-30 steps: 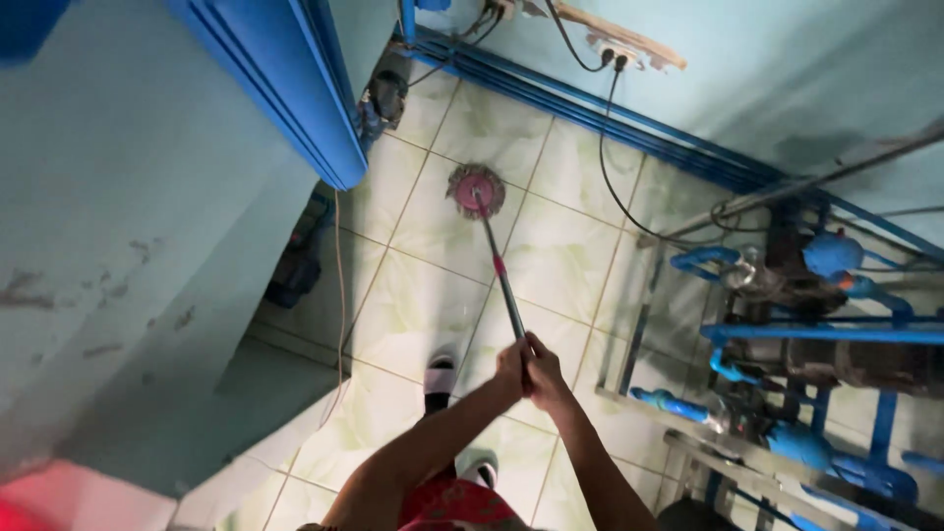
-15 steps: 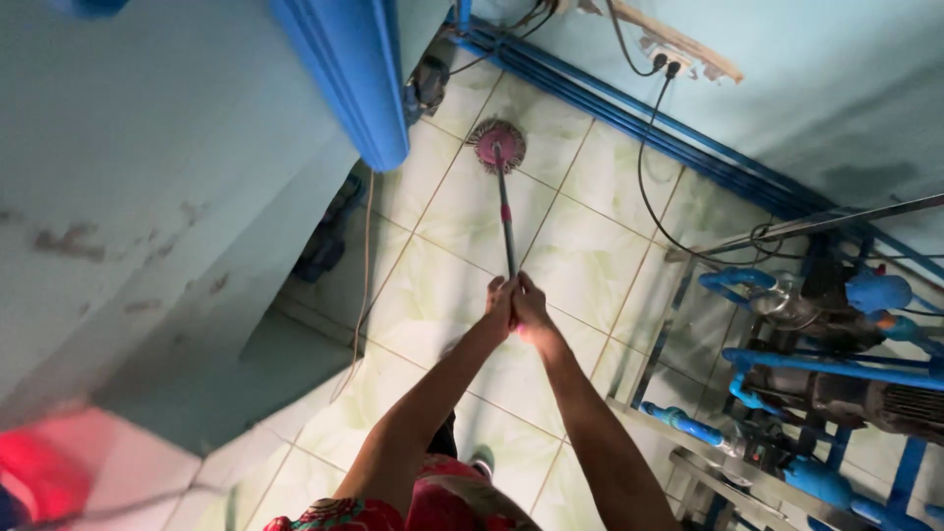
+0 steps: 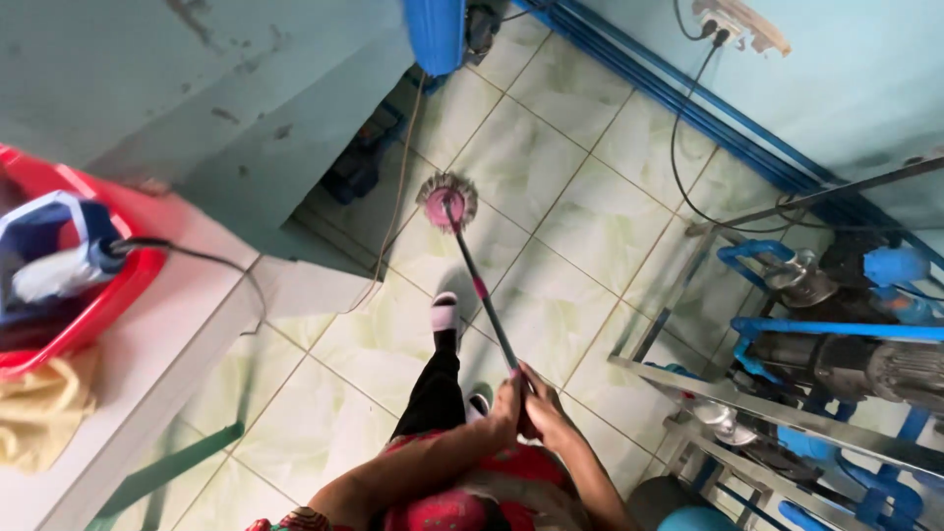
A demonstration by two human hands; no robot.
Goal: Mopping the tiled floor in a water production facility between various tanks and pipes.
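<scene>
Both hands were wrapped around the upper end of the mop handle (image 3: 482, 295), the left hand (image 3: 507, 405) and right hand (image 3: 547, 413) touching each other. The pink mop head (image 3: 447, 202) rested on the green tiled floor (image 3: 590, 226), ahead of the person's foot (image 3: 444, 313), near the counter (image 3: 177, 324) with a red basin (image 3: 108, 300).

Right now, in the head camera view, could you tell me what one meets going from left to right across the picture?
Yellow cloth → red basin → round mop head → left hand and right hand together on the mop handle → blue-piped pump frame.
</scene>
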